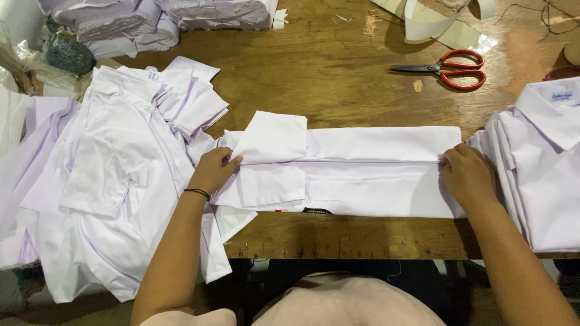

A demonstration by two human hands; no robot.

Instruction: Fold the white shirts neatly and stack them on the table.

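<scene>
Folded white cotton shirt (362, 172): lay lengthwise across the brown wooden table (338, 84), stretched between my two hands.
Left hand (212, 171): pinched the shirt's folded sleeve end.
Right hand (468, 176): pressed flat, fingers curled on the opposite edge.
Red-handled scissors (450, 69): well beyond.

Under your left hand (211, 171) and right hand (468, 176) lies a folded white shirt (362, 172) of smooth, matt woven cloth with crisp creases. The desk (338, 78) beneath it is bare brown wood, worn and scratched, with a dull sheen. Beyond the shirt, the scissors (450, 69) show dark metal blades and glossy red plastic handles. Left of the shirt, the loose shirt heap (121, 175) is the same matt cloth, rumpled. On your left wrist sits a thin dark band (197, 192).
</scene>
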